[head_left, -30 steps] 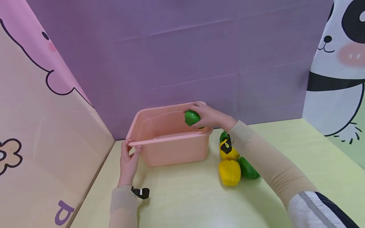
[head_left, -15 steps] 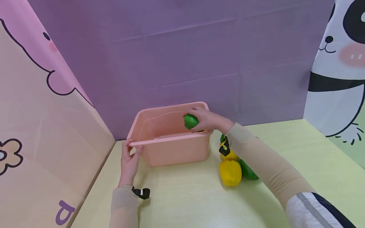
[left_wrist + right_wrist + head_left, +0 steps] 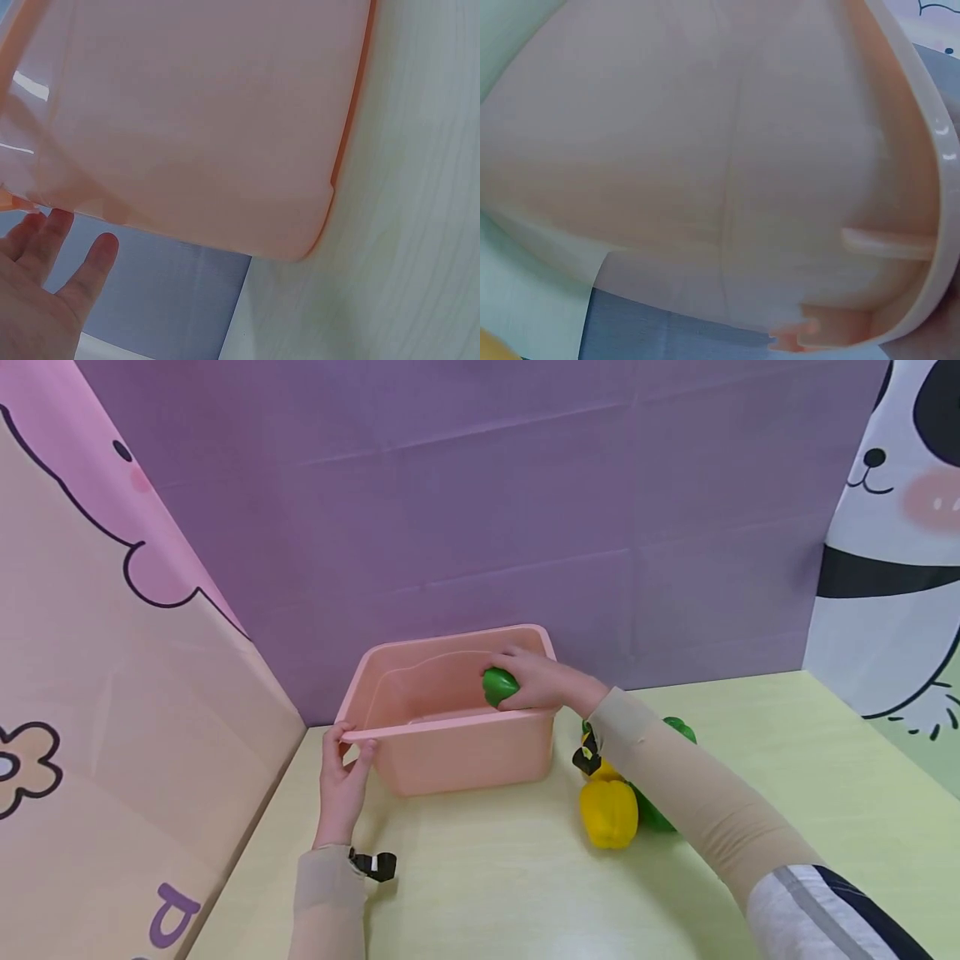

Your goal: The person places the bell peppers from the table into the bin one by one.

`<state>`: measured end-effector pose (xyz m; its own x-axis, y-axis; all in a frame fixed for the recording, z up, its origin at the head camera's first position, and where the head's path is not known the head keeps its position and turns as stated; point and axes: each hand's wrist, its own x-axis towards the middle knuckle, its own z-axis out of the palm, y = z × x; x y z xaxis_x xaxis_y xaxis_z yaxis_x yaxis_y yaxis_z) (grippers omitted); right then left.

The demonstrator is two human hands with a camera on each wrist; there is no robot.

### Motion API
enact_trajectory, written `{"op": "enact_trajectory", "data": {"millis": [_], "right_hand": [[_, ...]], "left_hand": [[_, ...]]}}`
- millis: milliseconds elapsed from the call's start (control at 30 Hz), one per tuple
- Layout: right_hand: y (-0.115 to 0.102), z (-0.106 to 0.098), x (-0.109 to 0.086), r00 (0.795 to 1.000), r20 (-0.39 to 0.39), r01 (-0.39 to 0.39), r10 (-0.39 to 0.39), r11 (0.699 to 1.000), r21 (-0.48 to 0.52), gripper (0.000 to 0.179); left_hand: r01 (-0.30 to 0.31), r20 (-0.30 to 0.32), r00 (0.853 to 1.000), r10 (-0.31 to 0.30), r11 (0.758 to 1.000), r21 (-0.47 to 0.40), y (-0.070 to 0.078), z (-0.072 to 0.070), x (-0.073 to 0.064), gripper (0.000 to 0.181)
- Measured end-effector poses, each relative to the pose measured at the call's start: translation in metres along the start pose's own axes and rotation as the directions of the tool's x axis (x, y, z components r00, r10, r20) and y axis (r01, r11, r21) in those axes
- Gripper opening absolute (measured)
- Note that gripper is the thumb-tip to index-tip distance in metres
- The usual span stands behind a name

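Observation:
In the head view my right hand (image 3: 534, 680) grips a green bell pepper (image 3: 498, 687) inside the right end of a pink plastic bin (image 3: 461, 758), below the level of its back rim. My left hand (image 3: 344, 785) holds the bin's rim at the front left corner, thumb in front and fingers at the side. In the left wrist view the fingers of that hand (image 3: 41, 281) reach the bin's edge (image 3: 202, 142). The right wrist view is filled by the bin's outer wall (image 3: 667, 135); the pepper is hidden there.
Right of the bin, a yellow bell pepper (image 3: 609, 814) stands in front of another yellow pepper (image 3: 604, 771). Green peppers lie beside them, one (image 3: 654, 812) partly under the right sleeve in view, another (image 3: 679, 727) beyond it. A purple backdrop (image 3: 465, 527) rises behind the bin.
My right hand has lowered slightly into the bin with the green bell pepper. A green pepper beyond the right sleeve has come into view. The left hand stays at the rim.

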<state>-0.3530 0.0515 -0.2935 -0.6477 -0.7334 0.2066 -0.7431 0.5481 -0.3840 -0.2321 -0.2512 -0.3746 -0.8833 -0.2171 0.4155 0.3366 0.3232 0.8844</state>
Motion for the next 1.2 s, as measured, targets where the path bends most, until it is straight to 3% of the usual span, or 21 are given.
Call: {"op": "enact_trajectory", "data": {"millis": [400, 633, 700, 867, 1100, 1200], "right_hand": [[0.002, 0.010, 0.003, 0.998, 0.047, -0.038, 0.041, 0.998, -0.057, 0.049], [-0.001, 0.010, 0.005, 0.999, 0.045, -0.016, 0.020, 0.996, -0.087, 0.048], [-0.002, 0.009, 0.006, 0.999, 0.039, -0.011, 0.014, 0.996, -0.094, 0.049], [-0.003, 0.007, 0.006, 1.000, 0.019, 0.001, 0.001, 0.995, -0.105, 0.049], [-0.006, 0.006, 0.005, 1.000, 0.011, 0.003, -0.001, 0.993, -0.117, 0.050], [-0.008, 0.006, 0.005, 1.000, 0.019, -0.008, 0.011, 0.992, -0.128, 0.052]], "left_hand": [[-0.023, -0.010, 1.000, 0.023, 1.000, 0.006, -0.006, 0.000, -0.003, 0.044], [-0.053, -0.045, 0.998, 0.052, 0.999, -0.012, -0.041, -0.003, 0.006, 0.043], [-0.065, -0.048, 0.997, 0.063, 0.998, -0.021, -0.042, -0.003, 0.007, 0.043], [-0.064, -0.041, 0.997, 0.063, 0.998, -0.028, -0.035, -0.003, 0.009, 0.045], [-0.052, -0.025, 0.998, 0.052, 0.999, 0.000, -0.004, -0.004, 0.000, 0.044], [-0.042, -0.026, 0.999, 0.042, 0.999, 0.006, 0.002, -0.005, -0.003, 0.044]]}}
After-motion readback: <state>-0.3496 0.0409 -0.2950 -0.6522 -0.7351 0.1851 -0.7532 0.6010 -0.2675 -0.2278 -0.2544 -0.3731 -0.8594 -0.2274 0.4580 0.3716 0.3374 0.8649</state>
